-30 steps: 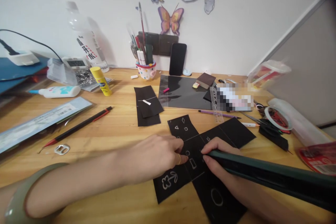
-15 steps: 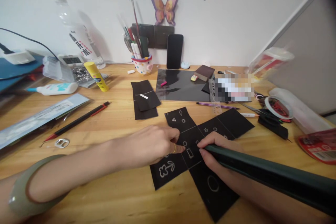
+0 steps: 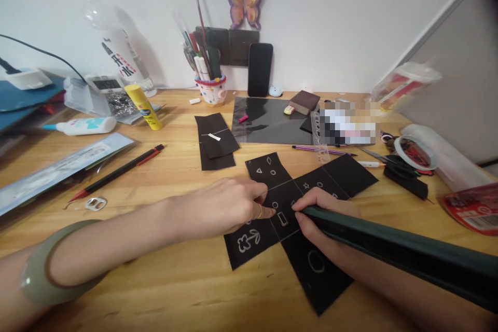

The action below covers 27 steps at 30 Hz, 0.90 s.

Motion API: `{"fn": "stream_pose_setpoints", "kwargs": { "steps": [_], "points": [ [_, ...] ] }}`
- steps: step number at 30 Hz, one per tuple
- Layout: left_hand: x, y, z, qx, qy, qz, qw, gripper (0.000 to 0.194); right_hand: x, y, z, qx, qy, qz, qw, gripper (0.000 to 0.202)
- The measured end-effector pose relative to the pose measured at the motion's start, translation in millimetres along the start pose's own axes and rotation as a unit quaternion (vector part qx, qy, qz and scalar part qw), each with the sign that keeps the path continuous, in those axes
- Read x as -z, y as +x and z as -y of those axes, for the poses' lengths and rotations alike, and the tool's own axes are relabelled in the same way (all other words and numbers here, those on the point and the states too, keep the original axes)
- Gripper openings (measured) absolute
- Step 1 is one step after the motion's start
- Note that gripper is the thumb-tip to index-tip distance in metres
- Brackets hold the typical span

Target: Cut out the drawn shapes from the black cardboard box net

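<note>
A black paper cross (image 3: pixel 260 249) lies flat on the table, with pale lines and drawn shapes: a flower, circles, a rectangle, a star, a triangle. Across its left part rests my left hand (image 3: pixel 237 202), fingers apart and fingertips pressing the sheet down, a ring on one finger. My right hand (image 3: pixel 319 218) pinches a dark green pencil (image 3: pixel 389 244) close to its tip, over the middle panel. The tip itself is mostly hidden by the fingers. The pencil's shaft runs toward the lower right, very near the camera.
Black paper pieces (image 3: pixel 218 140) and a dark sheet (image 3: pixel 268 124) lie behind. A glue stick (image 3: pixel 143 108), a black-red pencil (image 3: pixel 116 174) and a pull tab (image 3: pixel 96 203) are leftward. Scissors (image 3: pixel 373 154), a striped pencil (image 3: pixel 322 150) and a ruler (image 3: pixel 321 140) lie right; a pen cup (image 3: pixel 212 88) stands behind.
The whole view has shifted slightly, with the table items sitting a little higher in the picture. Both hands keep nearly the same places on the black paper.
</note>
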<state>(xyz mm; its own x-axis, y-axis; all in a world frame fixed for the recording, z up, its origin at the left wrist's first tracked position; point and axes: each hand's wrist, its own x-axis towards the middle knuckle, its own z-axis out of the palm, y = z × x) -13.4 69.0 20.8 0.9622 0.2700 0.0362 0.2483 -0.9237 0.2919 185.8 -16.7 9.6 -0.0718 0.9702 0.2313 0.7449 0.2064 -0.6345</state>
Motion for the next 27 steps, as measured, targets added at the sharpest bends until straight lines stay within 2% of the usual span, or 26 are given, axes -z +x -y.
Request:
{"fn": "stream_pose_setpoints", "kwargs": {
  "steps": [4,9,15,22,27],
  "points": [
    [0.6,0,-1,0.013,0.0,0.009,1.0,0.021,-3,-2,1,-0.001,-0.016,-0.007,1.0,0.008],
    [2.9,2,-4,0.038,-0.039,0.038,0.998,0.025,-12,-9,2,-0.015,-0.052,-0.062,0.997,0.013],
    [5.5,3,-5,0.083,-0.102,0.039,0.991,0.027,-21,-13,0,0.0,-0.062,-0.108,0.992,0.015],
    [8.1,2,-7,0.075,-0.079,0.038,0.993,0.027,-16,-11,3,-0.024,-0.054,-0.078,0.995,0.015],
    [8.2,4,-7,0.067,-0.064,0.047,0.995,0.026,-18,-12,5,-0.012,-0.054,-0.102,0.993,0.016]
  ]
}}
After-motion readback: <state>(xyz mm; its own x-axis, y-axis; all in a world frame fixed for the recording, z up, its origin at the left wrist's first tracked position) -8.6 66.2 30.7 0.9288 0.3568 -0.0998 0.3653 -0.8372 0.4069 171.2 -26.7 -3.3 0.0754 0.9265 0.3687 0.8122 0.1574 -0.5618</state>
